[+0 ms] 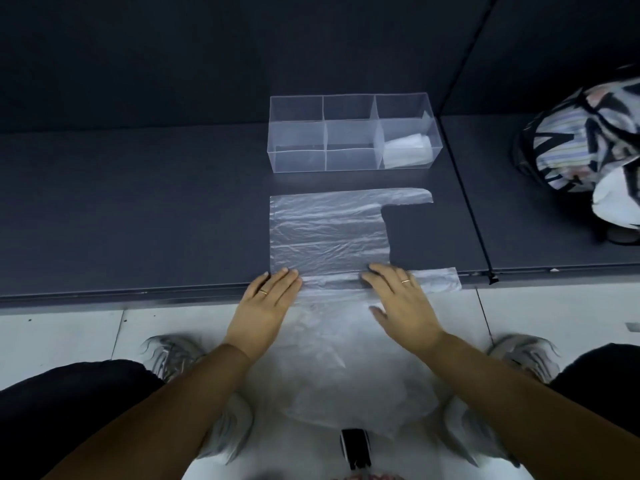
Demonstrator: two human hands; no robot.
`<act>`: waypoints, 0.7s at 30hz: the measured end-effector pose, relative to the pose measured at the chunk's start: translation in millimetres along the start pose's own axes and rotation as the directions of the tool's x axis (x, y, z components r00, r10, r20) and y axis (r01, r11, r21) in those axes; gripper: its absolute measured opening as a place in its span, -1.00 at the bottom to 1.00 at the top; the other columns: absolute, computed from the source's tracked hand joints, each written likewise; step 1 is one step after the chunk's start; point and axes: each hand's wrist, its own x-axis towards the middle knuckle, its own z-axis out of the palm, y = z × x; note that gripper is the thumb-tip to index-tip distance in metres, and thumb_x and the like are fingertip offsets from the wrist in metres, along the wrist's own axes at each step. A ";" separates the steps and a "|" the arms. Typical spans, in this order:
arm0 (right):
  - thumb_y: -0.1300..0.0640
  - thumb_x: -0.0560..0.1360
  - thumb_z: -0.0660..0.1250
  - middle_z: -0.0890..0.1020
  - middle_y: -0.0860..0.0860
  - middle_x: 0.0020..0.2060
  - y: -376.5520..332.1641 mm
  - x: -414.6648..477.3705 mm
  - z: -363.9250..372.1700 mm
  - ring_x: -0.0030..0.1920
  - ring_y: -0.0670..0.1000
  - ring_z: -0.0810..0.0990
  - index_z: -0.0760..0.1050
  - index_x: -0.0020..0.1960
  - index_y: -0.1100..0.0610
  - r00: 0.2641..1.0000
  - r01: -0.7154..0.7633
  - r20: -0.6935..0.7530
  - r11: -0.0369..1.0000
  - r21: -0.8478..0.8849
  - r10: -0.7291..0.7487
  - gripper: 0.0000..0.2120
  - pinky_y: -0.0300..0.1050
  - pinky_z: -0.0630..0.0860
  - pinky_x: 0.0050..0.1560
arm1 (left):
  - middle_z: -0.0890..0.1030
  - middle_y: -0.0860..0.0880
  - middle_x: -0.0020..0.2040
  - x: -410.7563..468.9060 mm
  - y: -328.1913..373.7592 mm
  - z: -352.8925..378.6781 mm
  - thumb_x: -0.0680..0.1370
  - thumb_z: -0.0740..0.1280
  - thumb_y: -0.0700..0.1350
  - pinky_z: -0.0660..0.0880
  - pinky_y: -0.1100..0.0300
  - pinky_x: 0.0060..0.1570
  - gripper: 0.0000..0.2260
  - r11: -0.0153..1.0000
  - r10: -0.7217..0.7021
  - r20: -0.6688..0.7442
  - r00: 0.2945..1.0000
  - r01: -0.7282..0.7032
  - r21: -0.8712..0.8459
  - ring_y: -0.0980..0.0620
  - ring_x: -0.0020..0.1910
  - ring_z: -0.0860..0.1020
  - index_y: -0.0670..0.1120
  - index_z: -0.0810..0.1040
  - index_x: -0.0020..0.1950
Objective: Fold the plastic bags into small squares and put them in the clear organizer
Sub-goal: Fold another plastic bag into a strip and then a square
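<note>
Nearest: loose clear plastic (346,375) draped between the knees, above grey shoes (173,355). Can't tell if it's one bag or several.

Next: left hand (270,299) and right hand (401,296), both flat with fingers straight. They press the near edge of the plastic bag (329,230) at the lip of the dark shelf (138,220); nothing is gripped. Bag lies spread flat, handles pointing right.

Handling, my read: the film is very light, limp and slippery, will skate on the smooth shelf, and creases won't hold. Pinch the near corners, fold away, smooth the air out.

Just behind: clear organizer (353,98), one folded bag (405,150) in the front right cell. Patterned bag (581,140) sits far right, well apart. No obstacle between bag and organizer.
</note>
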 end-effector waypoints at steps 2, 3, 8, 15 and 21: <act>0.35 0.24 0.54 0.63 0.14 -0.09 7.7 2.1 -7.3 -0.13 0.22 0.62 0.62 -0.01 0.21 0.989 -0.048 -0.139 0.999 -0.002 0.047 -0.66 0.07 0.55 -0.07 | 0.65 -0.17 0.11 7.0 -6.5 -8.8 0.33 0.30 -0.41 0.59 -0.05 -0.01 -0.64 0.999 0.018 -0.076 0.997 -0.022 -0.048 -0.13 0.03 0.66 -0.22 0.67 0.06; 0.36 0.25 0.55 0.63 0.12 -0.19 14.5 1.5 -12.4 -0.21 0.20 0.61 0.63 -0.11 0.20 0.984 -0.044 -0.174 0.999 -0.018 0.040 -0.75 0.05 0.53 -0.16 | 0.68 -0.16 0.03 12.2 -10.3 -14.5 0.25 0.41 -0.45 0.62 0.00 -0.11 -0.66 0.996 0.021 -0.071 0.997 -0.026 -0.082 -0.12 -0.06 0.68 -0.20 0.70 -0.02; 0.29 0.45 0.41 0.63 0.07 -0.19 57.8 0.3 -49.9 -0.14 0.15 0.59 0.62 -0.17 0.19 0.994 -0.078 0.073 0.996 0.037 0.076 -0.95 -0.01 0.44 -0.08 | 0.68 0.02 -0.01 42.4 -36.0 -46.3 0.56 0.34 -0.16 0.51 0.15 -0.06 -0.89 0.956 -0.092 0.315 0.945 0.173 -0.239 0.00 -0.06 0.62 -0.07 0.67 0.00; 0.13 0.52 0.38 0.64 -0.04 -0.24 113.8 48.4 -104.6 -0.20 -0.11 0.56 0.59 -0.13 0.21 0.882 -0.466 0.346 0.689 0.555 0.319 -0.86 -0.29 0.43 -0.08 | 0.67 0.19 -0.14 90.8 -86.3 -71.5 0.45 0.48 -0.05 0.42 0.41 0.00 -0.98 0.351 -0.334 0.627 0.704 0.710 -0.611 0.32 -0.10 0.57 0.04 0.69 -0.14; 0.17 0.53 0.36 0.59 0.03 -0.28 130.8 104.5 -86.2 -0.25 -0.09 0.51 0.59 -0.10 0.17 0.809 -0.553 0.314 0.463 0.693 0.497 -0.92 -0.30 0.42 -0.17 | 0.64 -0.03 0.00 117.6 -108.3 -42.9 0.47 0.46 -0.06 0.43 0.22 0.04 -0.85 0.137 -0.535 0.640 0.552 0.804 -0.579 0.10 -0.04 0.57 -0.10 0.66 -0.03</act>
